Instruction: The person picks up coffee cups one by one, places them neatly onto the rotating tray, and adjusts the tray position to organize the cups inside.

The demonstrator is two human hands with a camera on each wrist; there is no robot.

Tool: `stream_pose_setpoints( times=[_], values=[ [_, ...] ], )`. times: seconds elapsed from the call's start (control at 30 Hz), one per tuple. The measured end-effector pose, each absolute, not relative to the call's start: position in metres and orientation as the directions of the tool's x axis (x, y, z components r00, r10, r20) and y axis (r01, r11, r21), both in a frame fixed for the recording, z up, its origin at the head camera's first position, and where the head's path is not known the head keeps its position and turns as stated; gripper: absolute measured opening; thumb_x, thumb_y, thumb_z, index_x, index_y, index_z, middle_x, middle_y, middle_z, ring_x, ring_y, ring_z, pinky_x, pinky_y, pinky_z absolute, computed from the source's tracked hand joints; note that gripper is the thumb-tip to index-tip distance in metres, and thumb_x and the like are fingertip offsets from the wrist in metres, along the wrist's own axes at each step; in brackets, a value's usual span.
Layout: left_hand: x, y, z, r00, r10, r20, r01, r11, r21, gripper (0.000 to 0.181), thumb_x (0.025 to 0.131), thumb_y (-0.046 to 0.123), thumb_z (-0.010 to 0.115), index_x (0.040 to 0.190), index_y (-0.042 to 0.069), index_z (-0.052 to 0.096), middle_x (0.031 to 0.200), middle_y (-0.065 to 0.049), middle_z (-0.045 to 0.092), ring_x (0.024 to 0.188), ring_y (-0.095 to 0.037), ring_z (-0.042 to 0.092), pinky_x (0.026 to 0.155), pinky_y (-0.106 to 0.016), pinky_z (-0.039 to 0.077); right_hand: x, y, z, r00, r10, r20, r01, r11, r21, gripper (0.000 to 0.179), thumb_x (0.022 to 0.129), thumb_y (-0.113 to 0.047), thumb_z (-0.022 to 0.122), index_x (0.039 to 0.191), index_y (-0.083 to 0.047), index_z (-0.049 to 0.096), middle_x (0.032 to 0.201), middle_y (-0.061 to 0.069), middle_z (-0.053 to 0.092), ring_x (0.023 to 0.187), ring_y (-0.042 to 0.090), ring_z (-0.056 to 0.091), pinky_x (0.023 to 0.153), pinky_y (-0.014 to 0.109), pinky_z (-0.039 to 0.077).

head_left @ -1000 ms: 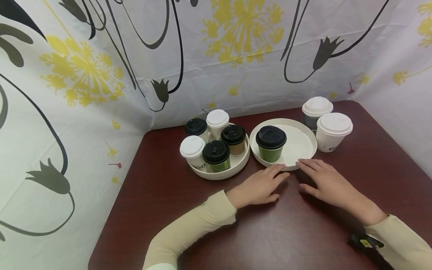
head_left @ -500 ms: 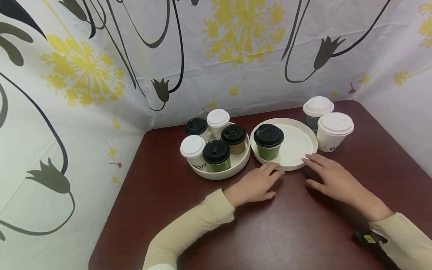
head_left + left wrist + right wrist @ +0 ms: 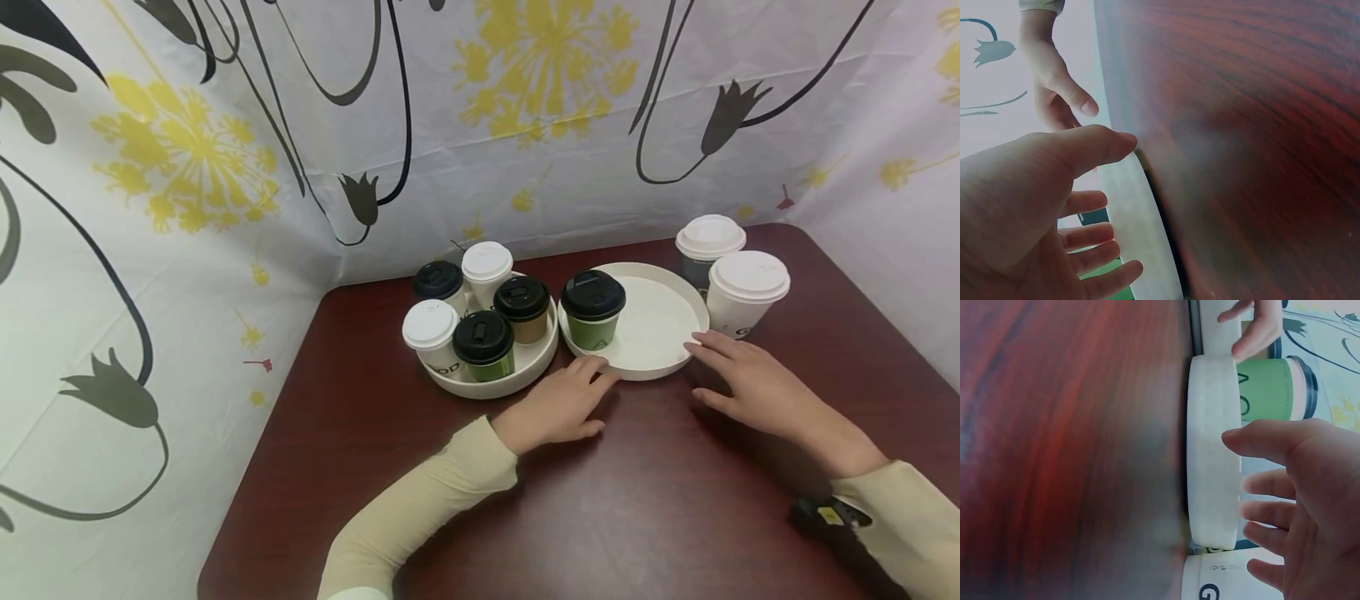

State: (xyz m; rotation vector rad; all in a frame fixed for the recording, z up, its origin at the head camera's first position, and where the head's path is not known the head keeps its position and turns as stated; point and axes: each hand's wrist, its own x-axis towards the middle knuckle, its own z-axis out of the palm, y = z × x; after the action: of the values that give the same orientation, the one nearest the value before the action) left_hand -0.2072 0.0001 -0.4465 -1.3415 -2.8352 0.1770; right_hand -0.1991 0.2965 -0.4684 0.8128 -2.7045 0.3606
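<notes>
A round white tray (image 3: 660, 321) lies on the table, carrying one green paper cup (image 3: 594, 332) with a black lid near its left edge. My left hand (image 3: 558, 406) is at the tray's front left rim, fingers loosely extended, holding nothing. Along the front right rim is my right hand (image 3: 757, 387), its fingers also relaxed and spread. The right wrist view shows the tray's side wall (image 3: 1213, 456) next to the thumb and fingertips; firm contact is hard to tell. In the left wrist view, the left fingers (image 3: 1094, 234) lie over the rim.
Left of this tray stands a second white tray (image 3: 536, 364) with several lidded paper cups. Two white-lidded cups, one white (image 3: 746, 292) and one dark (image 3: 697, 271), stand to the right. A patterned cloth (image 3: 480, 125) hangs behind the dark red table (image 3: 600, 517).
The green cup has shifted left and back with the tray turning under it. My left hand has slid left along the rim, my right hand right and slightly back.
</notes>
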Motion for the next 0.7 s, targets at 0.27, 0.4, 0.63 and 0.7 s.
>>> stream_pose_setpoints(
  times=[0.27, 0.4, 0.63, 0.7],
  values=[
    [-0.212, -0.003, -0.445, -0.651, 0.756, -0.06, 0.758, 0.646, -0.091, 0.074, 0.091, 0.047, 0.066, 0.151, 0.018, 0.034, 0.148, -0.004, 0.038, 0.14, -0.017, 0.039, 0.108, -0.027, 0.045, -0.197, 0.296, -0.466, -0.824, -0.485, 0.293, -0.547, 0.817, -0.182, 0.071, 0.073, -0.022, 0.084, 0.133, 0.004, 0.056, 0.136, 0.028, 0.054, 0.12, 0.045, 0.055, 0.097, 0.057, 0.042],
    [-0.212, -0.002, -0.442, -0.66, 0.749, -0.064, 0.751, 0.654, -0.088, 0.074, 0.091, 0.047, 0.065, 0.151, 0.017, 0.034, 0.148, -0.005, 0.04, 0.139, -0.017, 0.041, 0.109, -0.028, 0.044, -0.196, 0.295, -0.468, -0.818, -0.49, 0.302, -0.554, 0.813, -0.18, 0.073, 0.072, -0.023, 0.085, 0.134, 0.004, 0.056, 0.136, 0.028, 0.054, 0.121, 0.044, 0.055, 0.097, 0.056, 0.043],
    [-0.208, 0.001, -0.44, -0.65, 0.758, -0.058, 0.759, 0.645, -0.091, 0.072, 0.093, 0.045, 0.064, 0.151, 0.016, 0.034, 0.149, -0.005, 0.041, 0.139, -0.016, 0.042, 0.112, -0.03, 0.042, -0.191, 0.29, -0.469, -0.809, -0.503, 0.304, -0.563, 0.812, -0.155, 0.077, 0.071, -0.024, 0.086, 0.135, 0.005, 0.055, 0.137, 0.028, 0.055, 0.123, 0.043, 0.054, 0.097, 0.056, 0.044],
    [-0.207, 0.004, -0.44, -0.638, 0.768, -0.052, 0.769, 0.633, -0.096, 0.072, 0.093, 0.045, 0.064, 0.151, 0.016, 0.033, 0.149, -0.004, 0.041, 0.139, -0.016, 0.041, 0.111, -0.03, 0.042, -0.189, 0.288, -0.469, -0.811, -0.507, 0.291, -0.563, 0.813, -0.151, 0.078, 0.071, -0.025, 0.086, 0.135, 0.006, 0.054, 0.137, 0.029, 0.054, 0.124, 0.044, 0.053, 0.098, 0.057, 0.043]
  ],
)
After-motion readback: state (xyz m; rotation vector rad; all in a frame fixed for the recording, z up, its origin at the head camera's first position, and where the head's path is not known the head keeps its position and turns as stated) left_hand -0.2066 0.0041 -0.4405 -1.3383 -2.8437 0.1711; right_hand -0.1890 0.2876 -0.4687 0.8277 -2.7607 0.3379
